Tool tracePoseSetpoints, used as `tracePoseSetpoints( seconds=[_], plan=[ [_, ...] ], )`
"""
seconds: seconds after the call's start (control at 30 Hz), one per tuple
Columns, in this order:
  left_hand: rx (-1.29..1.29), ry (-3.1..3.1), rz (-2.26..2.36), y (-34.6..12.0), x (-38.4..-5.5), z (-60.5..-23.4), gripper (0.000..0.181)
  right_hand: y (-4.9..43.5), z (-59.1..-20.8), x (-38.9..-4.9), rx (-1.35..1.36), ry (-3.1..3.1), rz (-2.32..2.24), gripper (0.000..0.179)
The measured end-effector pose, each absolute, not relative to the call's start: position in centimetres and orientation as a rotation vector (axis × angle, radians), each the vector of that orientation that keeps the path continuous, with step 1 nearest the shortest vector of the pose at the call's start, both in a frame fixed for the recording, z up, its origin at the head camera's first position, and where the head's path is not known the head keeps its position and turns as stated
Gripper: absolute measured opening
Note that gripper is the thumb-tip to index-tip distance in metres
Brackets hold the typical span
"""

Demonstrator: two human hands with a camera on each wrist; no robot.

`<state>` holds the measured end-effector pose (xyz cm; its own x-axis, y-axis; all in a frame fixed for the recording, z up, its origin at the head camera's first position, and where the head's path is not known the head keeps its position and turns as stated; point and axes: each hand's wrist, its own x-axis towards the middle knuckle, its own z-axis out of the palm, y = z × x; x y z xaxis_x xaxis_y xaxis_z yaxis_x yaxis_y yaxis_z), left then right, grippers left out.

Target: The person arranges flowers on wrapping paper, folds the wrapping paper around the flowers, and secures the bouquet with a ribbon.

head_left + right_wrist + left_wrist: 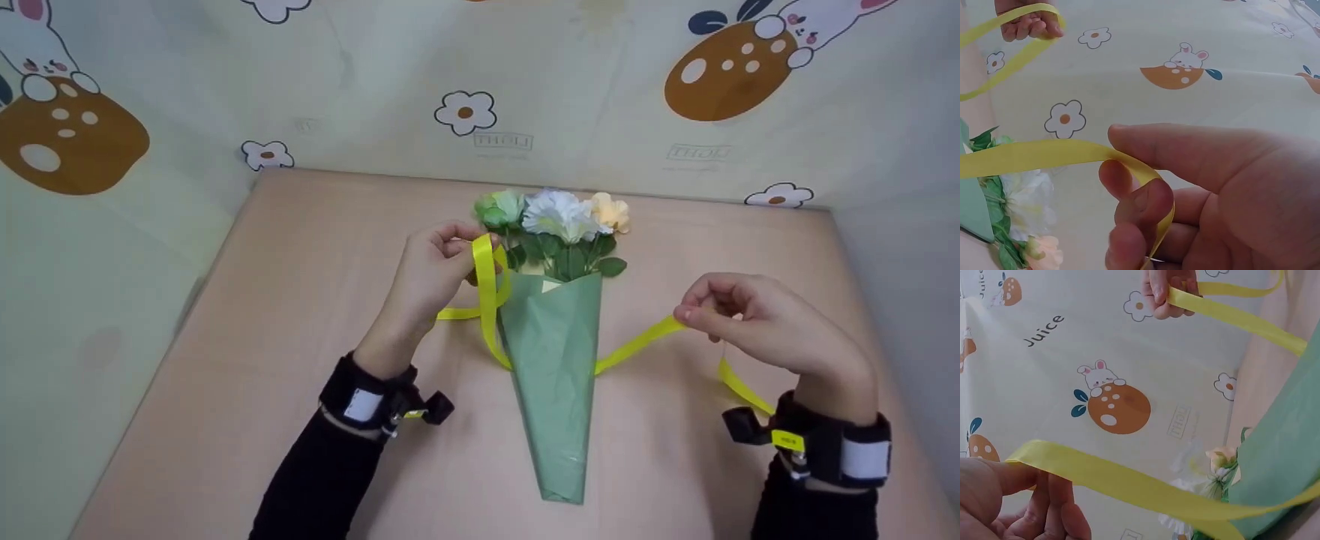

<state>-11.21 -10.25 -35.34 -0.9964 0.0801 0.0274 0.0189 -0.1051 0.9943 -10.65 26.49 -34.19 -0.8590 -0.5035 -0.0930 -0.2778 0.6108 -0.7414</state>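
A bouquet in green wrapping paper (556, 375) lies on the table, its blooms toward the back: a green flower (500, 208), a pale blue-white flower (562, 216) and a peach flower (610, 213). Yellow ribbon (637, 343) comes out from both sides of the wrap. Left of the blooms, my left hand (436, 262) pinches one length of ribbon, which hangs in a loop. Out to the right, my right hand (754, 319) pinches the other length between thumb and fingers, the tail dropping below. In the right wrist view that ribbon (1033, 157) runs over the curled fingers.
The bouquet rests on a pale wooden table (300, 360). Behind it and at the sides hangs a cream cloth (360, 90) printed with rabbits, orange fruit and flowers. Both wrists wear black straps (832, 442) with small cameras.
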Motion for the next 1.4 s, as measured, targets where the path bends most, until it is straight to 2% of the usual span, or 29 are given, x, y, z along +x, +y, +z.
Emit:
tracePoseSetpoints(
  seconds=[0.17,0.3,0.53,0.73,0.93,1.07,1.2,1.4],
  plan=[
    [0.017,1.638,2.443,-10.1,-12.1,-37.2,0.034,26.4,-34.3,-10.7,-0.564,2.547,-1.161,0.014],
    [0.002,1.56,2.402,-10.1,-11.9,-37.0,0.036,26.4,-34.4,-10.8,-0.558,2.545,-1.164,0.015],
    [0.043,1.684,2.395,-10.2,-11.4,-36.2,0.031,26.4,-34.3,-10.8,-0.59,2.533,-1.164,0.016],
    [0.192,1.87,2.382,-9.5,-10.8,-35.9,0.015,26.4,-33.8,-10.5,-0.63,2.601,-1.205,0.015],
    [0.39,1.914,2.381,-7.4,-9.3,-35.7,0.017,25.0,-32.4,-9.5,-0.797,2.497,-1.675,0.032],
    [0.439,1.994,2.298,-5.7,-7.9,-35.1,0.013,23.1,-30.9,-8.4,-1.064,2.283,-1.923,0.037],
    [0.427,2.14,2.151,-4.1,-7.2,-35.5,0.012,21.1,-30.0,-7.6,-1.244,2.329,-1.841,0.034],
    [0.356,2.132,2.037,-2.7,-7.3,-37.3,0.016,18.6,-29.0,-7.3,-1.284,2.515,-1.591,0.03]
  ],
)
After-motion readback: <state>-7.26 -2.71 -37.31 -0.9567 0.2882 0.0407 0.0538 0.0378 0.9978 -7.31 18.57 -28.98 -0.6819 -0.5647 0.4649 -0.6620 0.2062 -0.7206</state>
